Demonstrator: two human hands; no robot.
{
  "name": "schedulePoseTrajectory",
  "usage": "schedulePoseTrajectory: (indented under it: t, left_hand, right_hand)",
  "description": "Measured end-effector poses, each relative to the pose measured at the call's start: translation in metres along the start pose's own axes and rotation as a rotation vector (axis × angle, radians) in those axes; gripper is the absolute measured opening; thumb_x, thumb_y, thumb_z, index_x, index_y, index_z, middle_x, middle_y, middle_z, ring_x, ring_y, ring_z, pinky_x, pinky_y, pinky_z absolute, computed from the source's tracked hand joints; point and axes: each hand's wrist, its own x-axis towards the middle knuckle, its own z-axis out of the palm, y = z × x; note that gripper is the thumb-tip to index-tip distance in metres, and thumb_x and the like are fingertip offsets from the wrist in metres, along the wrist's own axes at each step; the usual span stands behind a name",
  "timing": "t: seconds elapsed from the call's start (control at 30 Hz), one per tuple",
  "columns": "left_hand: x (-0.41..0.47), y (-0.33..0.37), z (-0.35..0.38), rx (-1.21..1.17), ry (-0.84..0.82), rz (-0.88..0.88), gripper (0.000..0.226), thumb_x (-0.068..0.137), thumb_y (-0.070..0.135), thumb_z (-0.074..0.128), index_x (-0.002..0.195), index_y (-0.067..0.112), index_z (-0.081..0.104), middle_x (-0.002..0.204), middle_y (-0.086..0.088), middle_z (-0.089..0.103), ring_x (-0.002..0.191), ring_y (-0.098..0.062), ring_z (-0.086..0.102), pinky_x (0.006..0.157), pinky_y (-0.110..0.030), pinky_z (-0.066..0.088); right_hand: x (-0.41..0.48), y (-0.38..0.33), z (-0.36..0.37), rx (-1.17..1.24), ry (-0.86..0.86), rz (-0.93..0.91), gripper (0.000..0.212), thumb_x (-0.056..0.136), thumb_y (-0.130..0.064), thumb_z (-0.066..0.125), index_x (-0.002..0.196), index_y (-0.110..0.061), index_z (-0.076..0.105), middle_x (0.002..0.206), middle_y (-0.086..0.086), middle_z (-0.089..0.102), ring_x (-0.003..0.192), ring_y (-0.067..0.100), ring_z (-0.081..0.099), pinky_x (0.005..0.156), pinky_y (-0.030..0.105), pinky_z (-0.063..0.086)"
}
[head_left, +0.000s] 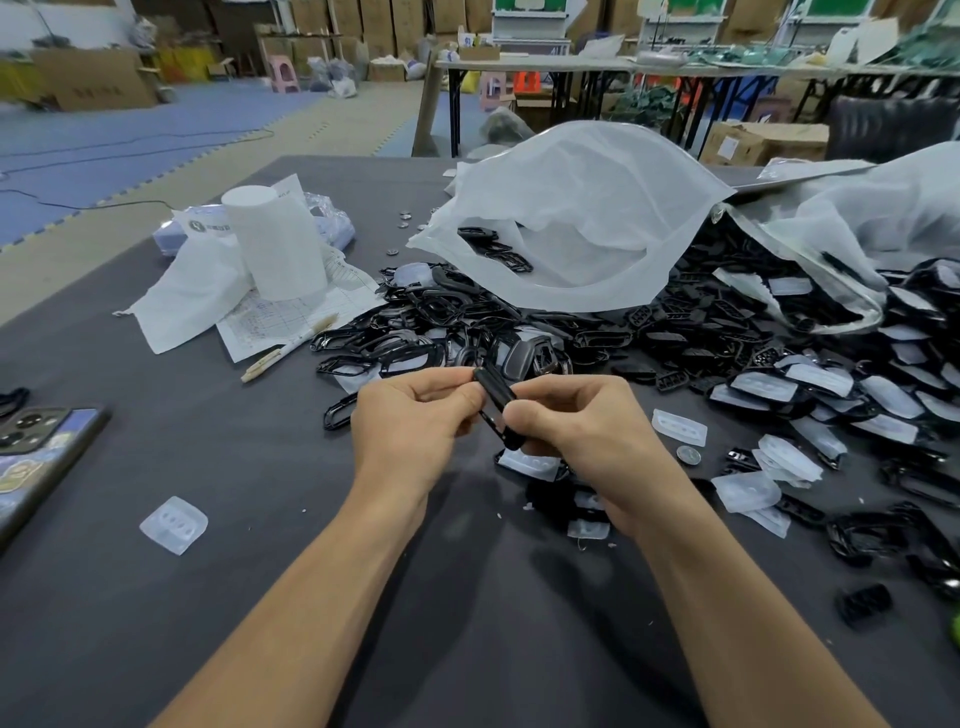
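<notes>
Left hand (415, 415) and right hand (576, 421) both pinching small black plastic part (496, 405) above dark table (208, 597). Risk, my guess: fingertip slip, part drops into black pile (519, 332) just beyond, lost.

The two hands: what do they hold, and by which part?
One small black plastic part. The left hand pinches its upper end; the right hand grips its lower end.
</notes>
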Motion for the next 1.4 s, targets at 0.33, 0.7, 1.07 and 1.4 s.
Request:
schedulePoseTrajectory:
  t: [0.33,0.7,1.07,1.4]
  left_hand:
    - [-0.006,0.01,-0.001,-0.244,-0.271,-0.145,0.025,0.086,-0.007,0.073,0.095,0.014,0.082,0.085,-0.006,0.079,0.068,-0.009,0.068,0.062,-0.017,0.054]
    - [-0.003,0.01,-0.007,-0.191,-0.33,-0.115,0.029,0.08,-0.011,0.076,0.085,0.016,0.085,0.075,-0.007,0.076,0.058,-0.011,0.062,0.067,-0.022,0.055]
    - [-0.003,0.004,-0.003,-0.095,-0.347,-0.118,0.013,0.083,0.003,0.079,0.087,0.014,0.085,0.079,-0.003,0.076,0.066,-0.01,0.056,0.062,-0.016,0.047]
    - [-0.001,0.008,0.005,-0.511,-0.216,-0.362,0.037,0.064,0.004,0.077,0.099,0.013,0.079,0.076,0.002,0.072,0.058,-0.004,0.06,0.058,-0.013,0.054]
  right_hand:
    - [0.005,0.003,-0.002,-0.18,0.043,-0.028,0.022,0.087,-0.006,0.066,0.076,-0.017,0.081,0.074,0.02,0.073,0.065,0.023,0.061,0.068,0.043,0.051]
    - [0.009,0.016,0.005,-0.157,0.198,-0.09,0.024,0.094,-0.012,0.069,0.078,-0.026,0.079,0.065,0.005,0.072,0.055,0.011,0.061,0.065,0.035,0.055]
    - [0.011,0.017,0.002,-0.137,0.125,-0.029,0.021,0.095,-0.012,0.069,0.078,-0.02,0.079,0.079,0.014,0.076,0.069,0.02,0.066,0.081,0.051,0.059]
    - [0.007,0.009,0.002,0.086,0.212,-0.068,0.013,0.084,-0.002,0.082,0.078,-0.014,0.079,0.076,0.01,0.078,0.067,0.024,0.07,0.072,0.04,0.063]
